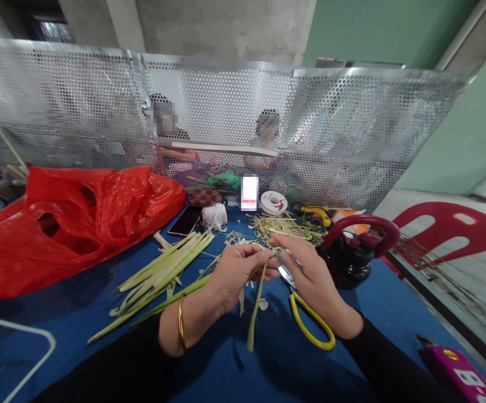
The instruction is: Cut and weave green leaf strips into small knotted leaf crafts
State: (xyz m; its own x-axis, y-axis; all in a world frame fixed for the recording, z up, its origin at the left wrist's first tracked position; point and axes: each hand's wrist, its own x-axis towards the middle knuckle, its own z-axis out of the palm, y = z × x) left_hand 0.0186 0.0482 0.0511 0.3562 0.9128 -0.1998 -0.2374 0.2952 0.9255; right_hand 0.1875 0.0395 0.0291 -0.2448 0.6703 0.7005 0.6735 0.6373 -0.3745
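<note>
My left hand [236,271] is closed in a pinch on a long green leaf strip [256,310] that hangs down over the blue table [79,319]. My right hand [310,274] meets it from the right, its fingers closed on the top of the same strip. Scissors with a yellow handle [310,324] stick out below the right palm; the blades are partly hidden by the hand. I cannot tell whether the right hand grips them too. A gold bangle [180,323] sits on my left wrist.
A bundle of green leaf strips [163,274] lies left of my hands. Beyond are a red plastic bag [66,218], a phone [186,220], cut scraps [284,226], a tape roll [273,202], a dark pot with a red handle [352,252]. Two people sit behind a perforated metal screen [352,129].
</note>
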